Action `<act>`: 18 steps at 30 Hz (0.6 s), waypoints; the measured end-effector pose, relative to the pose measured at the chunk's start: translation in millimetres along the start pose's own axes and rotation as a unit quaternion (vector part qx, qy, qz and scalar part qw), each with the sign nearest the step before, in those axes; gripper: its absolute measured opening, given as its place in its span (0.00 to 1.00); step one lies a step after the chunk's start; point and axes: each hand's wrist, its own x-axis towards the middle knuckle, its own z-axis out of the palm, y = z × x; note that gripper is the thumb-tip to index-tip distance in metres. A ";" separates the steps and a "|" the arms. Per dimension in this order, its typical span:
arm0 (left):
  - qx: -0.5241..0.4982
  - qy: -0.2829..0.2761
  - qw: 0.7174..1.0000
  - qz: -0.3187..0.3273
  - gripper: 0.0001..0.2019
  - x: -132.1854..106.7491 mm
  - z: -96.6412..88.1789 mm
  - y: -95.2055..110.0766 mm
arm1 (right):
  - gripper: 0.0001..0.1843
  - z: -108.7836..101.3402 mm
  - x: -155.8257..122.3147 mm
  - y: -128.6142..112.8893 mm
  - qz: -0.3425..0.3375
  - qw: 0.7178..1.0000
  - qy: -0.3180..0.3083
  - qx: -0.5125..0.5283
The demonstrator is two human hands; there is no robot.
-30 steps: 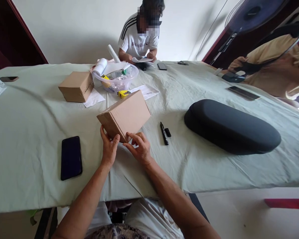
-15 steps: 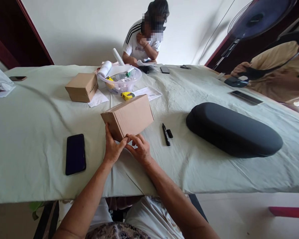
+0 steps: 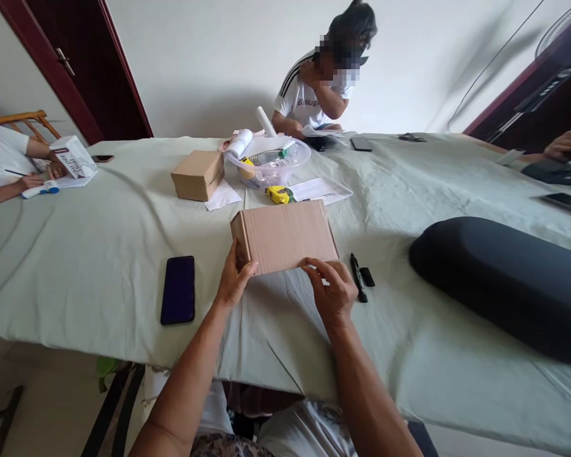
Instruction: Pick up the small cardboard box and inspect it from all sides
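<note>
The left hand (image 3: pixel 233 280) clamps the box's (image 3: pixel 288 238) left end; the right hand (image 3: pixel 334 293) pinches its near edge. The box is tilted, between a phone (image 3: pixel 177 290) and a marker (image 3: pixel 358 277). A tape measure (image 3: pixel 278 195) lies beyond it, then a basin (image 3: pixel 291 174).

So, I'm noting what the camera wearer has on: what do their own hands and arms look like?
The left hand and right hand are ungloved, with no ring, watch or bracelet showing. The forearms are bare down to the picture's edge: no sleeve or cable is visible. A mottled dark garment and pale trousers show below.
</note>
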 end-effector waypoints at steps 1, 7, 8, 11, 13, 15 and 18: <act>0.036 -0.016 0.999 0.005 0.32 1.2 -2.3 3.7 | 0.08 -2.1 1.8 2.2 0.001 1.000 0.020 -0.022; 0.132 -0.034 0.991 0.010 0.24 7.8 -17.8 11.6 | 0.14 -12.1 10.4 12.7 0.064 0.991 0.107 -0.050; 0.130 -0.036 0.991 -0.004 0.25 8.7 -19.9 10.0 | 0.16 -12.1 10.3 13.6 0.084 0.991 0.104 -0.024; 0.092 -0.043 0.995 -0.022 0.25 10.6 -23.6 3.5 | 0.21 -8.8 6.8 14.4 0.153 0.983 0.071 0.074; 0.060 -0.035 0.998 -0.006 0.24 11.3 -23.6 -0.9 | 0.22 -6.0 3.7 12.7 0.188 0.973 0.060 0.118; 0.054 -0.012 0.998 0.015 0.24 11.8 -22.0 -4.3 | 0.22 -4.9 2.4 8.9 0.195 0.969 0.067 0.138; 0.074 -0.001 0.996 0.041 0.29 12.0 -18.3 -6.8 | 0.22 -7.0 5.0 0.7 0.168 0.974 0.058 0.138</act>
